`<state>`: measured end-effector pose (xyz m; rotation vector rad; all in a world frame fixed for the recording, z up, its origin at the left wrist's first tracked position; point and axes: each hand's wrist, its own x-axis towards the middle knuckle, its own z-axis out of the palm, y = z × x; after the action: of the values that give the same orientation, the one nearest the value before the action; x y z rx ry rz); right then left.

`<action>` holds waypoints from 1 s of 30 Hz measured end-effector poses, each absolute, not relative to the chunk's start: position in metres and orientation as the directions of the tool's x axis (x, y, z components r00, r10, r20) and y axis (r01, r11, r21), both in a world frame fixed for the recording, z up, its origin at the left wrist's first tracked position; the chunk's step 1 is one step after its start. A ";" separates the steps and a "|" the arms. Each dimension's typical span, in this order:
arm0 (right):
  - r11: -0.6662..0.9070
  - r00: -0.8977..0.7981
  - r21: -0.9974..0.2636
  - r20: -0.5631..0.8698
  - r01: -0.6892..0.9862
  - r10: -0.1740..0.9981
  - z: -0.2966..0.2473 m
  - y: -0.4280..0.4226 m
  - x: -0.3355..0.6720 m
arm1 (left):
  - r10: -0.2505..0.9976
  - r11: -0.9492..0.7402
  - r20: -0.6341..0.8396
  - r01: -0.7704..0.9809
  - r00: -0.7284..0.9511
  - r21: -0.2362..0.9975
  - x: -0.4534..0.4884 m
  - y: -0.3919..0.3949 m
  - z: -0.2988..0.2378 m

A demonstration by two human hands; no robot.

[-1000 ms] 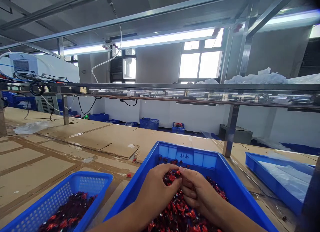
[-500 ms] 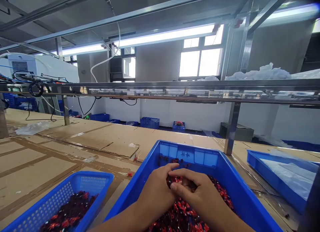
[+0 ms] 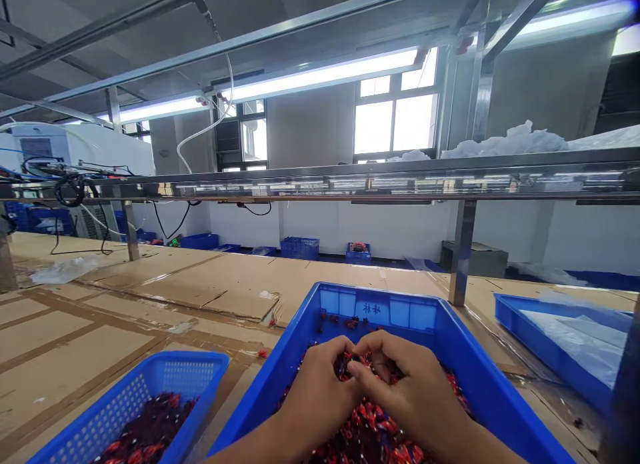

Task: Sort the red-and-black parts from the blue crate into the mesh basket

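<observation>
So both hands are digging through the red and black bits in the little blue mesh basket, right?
Not quite. The left hand and right hand are in the red and black bits inside the bigger solid blue crate, not the mesh basket. The head view shows that basket to the left of the crate.

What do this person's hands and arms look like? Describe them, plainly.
The left hand and right hand are bare, with no gloves and no visible rings. The left forearm and right forearm are bare too, with no sleeve, cable or marking in view.
</observation>
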<state>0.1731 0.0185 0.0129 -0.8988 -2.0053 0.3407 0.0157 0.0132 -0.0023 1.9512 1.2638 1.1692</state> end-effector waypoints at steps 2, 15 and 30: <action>0.699 -0.310 -0.508 0.649 0.503 0.695 0.015 0.021 0.177 | 0.900 -0.430 0.401 0.501 0.170 0.751 0.014 0.013 -0.001; 0.798 -0.453 -0.402 0.667 0.449 0.591 0.017 0.024 0.181 | 0.819 -0.560 0.522 0.532 0.239 0.635 0.008 0.009 0.002; -0.067 -0.328 -0.971 0.013 -0.231 0.944 0.029 0.033 0.186 | 0.934 0.273 -0.286 0.086 0.213 0.958 0.009 0.024 0.002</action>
<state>0.1857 0.0327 0.0289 -0.8691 -1.2443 1.5739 0.0085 0.0243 0.0024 1.1345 1.2032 0.8105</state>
